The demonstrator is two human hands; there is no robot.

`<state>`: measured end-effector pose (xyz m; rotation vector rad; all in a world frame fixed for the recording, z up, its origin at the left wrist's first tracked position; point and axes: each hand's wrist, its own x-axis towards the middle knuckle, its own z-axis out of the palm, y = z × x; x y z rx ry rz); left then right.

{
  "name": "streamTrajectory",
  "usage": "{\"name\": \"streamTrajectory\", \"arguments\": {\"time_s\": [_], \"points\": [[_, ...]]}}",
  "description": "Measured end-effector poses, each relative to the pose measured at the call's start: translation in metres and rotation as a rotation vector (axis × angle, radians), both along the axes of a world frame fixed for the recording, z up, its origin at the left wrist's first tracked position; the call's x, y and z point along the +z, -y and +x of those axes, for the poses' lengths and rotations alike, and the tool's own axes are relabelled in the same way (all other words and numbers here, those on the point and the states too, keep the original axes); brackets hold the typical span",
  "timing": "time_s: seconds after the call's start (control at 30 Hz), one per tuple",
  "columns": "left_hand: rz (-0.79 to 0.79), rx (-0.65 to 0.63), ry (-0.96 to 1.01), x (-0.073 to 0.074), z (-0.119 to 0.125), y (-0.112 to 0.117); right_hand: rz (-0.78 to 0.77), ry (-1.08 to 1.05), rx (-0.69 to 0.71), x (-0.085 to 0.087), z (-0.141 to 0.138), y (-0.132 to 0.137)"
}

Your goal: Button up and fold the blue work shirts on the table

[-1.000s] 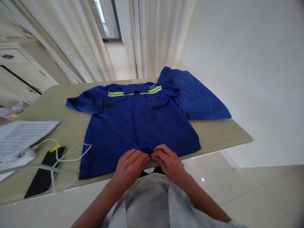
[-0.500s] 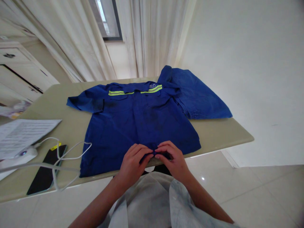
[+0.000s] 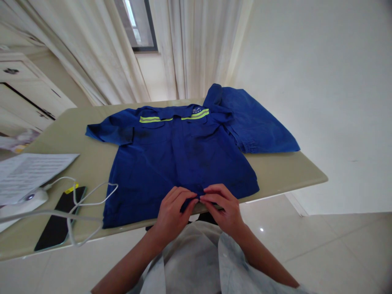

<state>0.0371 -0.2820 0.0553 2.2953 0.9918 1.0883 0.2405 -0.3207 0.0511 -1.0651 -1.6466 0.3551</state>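
A dark blue work jacket [image 3: 153, 163] with yellow-and-grey reflective strips lies spread front up on the table, its collar toward the window and its hem along the near edge. At the middle of the hem, my left hand [image 3: 175, 208] pinches the cloth between thumb and fingers. My right hand [image 3: 223, 206] is closed on the same hem just beside it, the fingertips of both hands almost touching. The bit of cloth between the fingertips is mostly hidden. The jacket's left-side sleeve is folded inward over the body.
Folded blue trousers [image 3: 260, 122] lie against the jacket's right side. On the left are a black phone [image 3: 55, 224], a looped white cable [image 3: 94, 202], a white device [image 3: 33, 198] and printed sheets [image 3: 30, 173]. The beige table [image 3: 294, 171] ends near a white wall.
My right hand has shifted slightly, its fingers bending at the hem. My left hand stays nearly in place. The jacket lies as before.
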Motion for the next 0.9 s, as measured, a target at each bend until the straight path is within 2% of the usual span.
{"name": "streamTrajectory", "arguments": {"time_s": [0.13, 0.33, 0.47, 0.67, 0.9], "points": [[-0.037, 0.025, 0.046, -0.0005, 0.0032, 0.0016, 0.015, 0.015, -0.038, -0.0024, -0.0006, 0.0015], [-0.162, -0.005, 0.087, 0.0023, 0.0049, 0.0021, -0.063, -0.053, -0.083, -0.0022, -0.0039, 0.0034], [-0.218, 0.005, 0.127, 0.0019, 0.0051, 0.0029, -0.035, -0.067, -0.078, -0.0030, -0.0049, 0.0031], [-0.211, 0.033, 0.157, -0.0001, 0.0071, 0.0026, -0.006, -0.102, -0.095, -0.0059, -0.0071, 0.0023], [-0.189, -0.038, 0.065, 0.0051, 0.0055, -0.0003, -0.112, -0.088, -0.142, -0.0076, -0.0072, 0.0038]]}}
